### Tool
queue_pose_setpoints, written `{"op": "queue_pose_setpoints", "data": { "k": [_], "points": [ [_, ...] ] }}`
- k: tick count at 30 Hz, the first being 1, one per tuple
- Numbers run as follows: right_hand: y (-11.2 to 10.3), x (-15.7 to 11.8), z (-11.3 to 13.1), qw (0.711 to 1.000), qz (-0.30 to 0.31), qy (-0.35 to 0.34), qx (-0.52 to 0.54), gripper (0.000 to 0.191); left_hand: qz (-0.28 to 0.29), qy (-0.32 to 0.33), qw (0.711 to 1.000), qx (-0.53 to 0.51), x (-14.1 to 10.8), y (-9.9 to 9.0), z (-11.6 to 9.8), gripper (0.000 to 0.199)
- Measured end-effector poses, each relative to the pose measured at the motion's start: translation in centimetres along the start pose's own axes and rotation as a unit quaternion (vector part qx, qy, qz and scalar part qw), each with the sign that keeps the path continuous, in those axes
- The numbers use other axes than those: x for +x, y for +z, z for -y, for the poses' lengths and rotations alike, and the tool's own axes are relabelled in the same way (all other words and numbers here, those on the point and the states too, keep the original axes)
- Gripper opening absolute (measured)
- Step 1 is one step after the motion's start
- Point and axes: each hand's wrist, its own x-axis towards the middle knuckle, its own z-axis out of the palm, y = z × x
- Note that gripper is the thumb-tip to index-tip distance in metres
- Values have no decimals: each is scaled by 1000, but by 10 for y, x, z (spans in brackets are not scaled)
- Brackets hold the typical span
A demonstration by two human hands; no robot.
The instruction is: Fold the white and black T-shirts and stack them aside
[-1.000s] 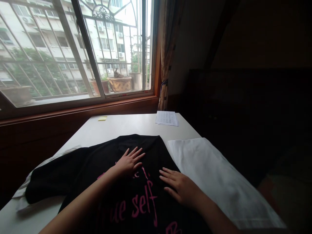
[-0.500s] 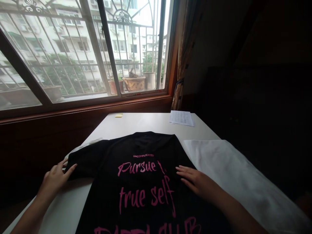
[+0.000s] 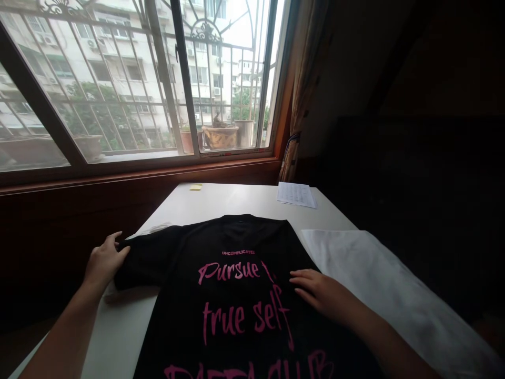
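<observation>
Under the flat right hand (image 3: 319,289), the likely soft black T-shirt (image 3: 232,292) is best gripped by its sleeve (image 3: 148,258), pinched by the left hand (image 3: 103,259).

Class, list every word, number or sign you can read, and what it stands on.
"UNCOMPLICATED": black shirt.
"Pursue t": shirt, last word incomplete.
"true self": shirt.
Shirt's bottom line: cut off by the picture's edge, not surely readable.
Papers: print too small to read.
Window frame: red marks too blurred.
</observation>
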Motion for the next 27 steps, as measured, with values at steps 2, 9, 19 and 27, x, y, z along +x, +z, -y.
{"op": "queue_pose_setpoints", "data": {
  "k": [2, 9, 19, 27],
  "points": [
    [0, 0, 0, 1000, 4, 5, -3, 37, -26, 17, 999, 1, -1, -6, -14, 60],
    [0, 19, 25, 999, -41, 4, -28, 34, -85, 202, 976, -12, -28, -24, -122, 54],
    [14, 113, 77, 979, -114, -4, 167, 30, 88, 484, 865, -100, -133, 11, -143, 45],
    [48, 213, 107, 973, -111, -6, 204, 35, 63, 292, 942, -154, -131, 48, -50, 48]
  ]
}}
